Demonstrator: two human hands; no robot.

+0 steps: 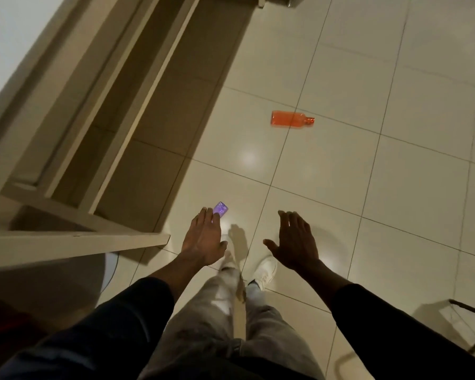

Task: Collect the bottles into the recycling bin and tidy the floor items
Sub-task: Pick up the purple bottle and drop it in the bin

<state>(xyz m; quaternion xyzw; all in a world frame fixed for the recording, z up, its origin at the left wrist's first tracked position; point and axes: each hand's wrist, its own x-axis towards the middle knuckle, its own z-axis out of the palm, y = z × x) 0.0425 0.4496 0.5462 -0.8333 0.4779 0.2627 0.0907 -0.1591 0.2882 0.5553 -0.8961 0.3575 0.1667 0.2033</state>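
Orange bottle (292, 118) laid flat on floor (368, 165), well apart fwd of both hands. Left hand (203, 239) & right hand (295, 242) spread, nothing held.

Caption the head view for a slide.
Both hands empty above tiled floor; orange bottle lying ahead.

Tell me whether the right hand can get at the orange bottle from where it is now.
Probably not yet. The right hand is open and empty, held out above the floor, while the orange bottle lies on its side well ahead. Nothing stands between them, so stepping forward and bending should do.
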